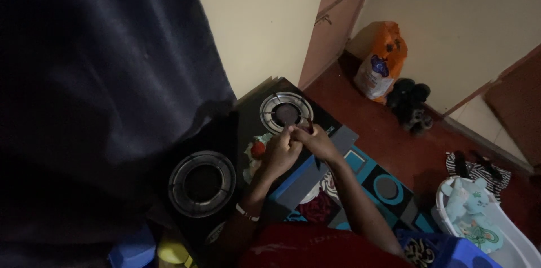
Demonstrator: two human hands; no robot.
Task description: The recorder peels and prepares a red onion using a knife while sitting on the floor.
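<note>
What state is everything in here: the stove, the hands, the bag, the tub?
Far burner: unlit, bare.
Near burner: unlit, bare.
Left hand: closed, meeting the right over the stove.
Right hand: pinching something small; what, unclear.
Orange bag: upright against the wall.
White tub: holds cloths.

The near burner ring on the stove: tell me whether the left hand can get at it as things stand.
Probably yes. The left hand is held over the stove top, against the right hand, and the near burner ring lies just beside the left forearm with nothing on it or between them. Whether the grip is free is unclear.
</note>
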